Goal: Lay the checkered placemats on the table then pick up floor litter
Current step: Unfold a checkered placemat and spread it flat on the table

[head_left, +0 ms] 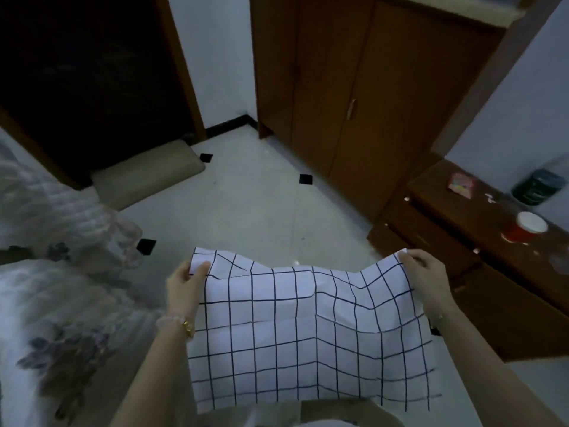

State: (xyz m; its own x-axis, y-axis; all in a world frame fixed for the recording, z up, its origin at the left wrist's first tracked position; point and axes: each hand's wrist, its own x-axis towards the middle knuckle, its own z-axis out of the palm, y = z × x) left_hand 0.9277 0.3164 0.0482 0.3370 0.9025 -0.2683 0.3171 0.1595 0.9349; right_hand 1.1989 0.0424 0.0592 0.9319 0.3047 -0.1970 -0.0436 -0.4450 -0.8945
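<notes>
A white placemat (308, 328) with a black grid hangs spread in front of me, wrinkled and sagging in the middle. My left hand (184, 288) pinches its top left corner and my right hand (426, 275) pinches its top right corner. It is held in the air above the pale tiled floor. The brown wooden table (462, 217) stands to the right, beside my right hand. Small black squares on the floor (305, 179) (205, 157) (146, 245) look like tile marks or litter; I cannot tell which.
On the table sit a red cup with a white rim (525, 231), a dark green jar (537, 186), a pink packet (461, 184) and scraps. A wooden wardrobe (354, 87) stands behind. A bed with floral bedding (61, 303) fills the left; a beige cushion (147, 177) lies by a dark doorway.
</notes>
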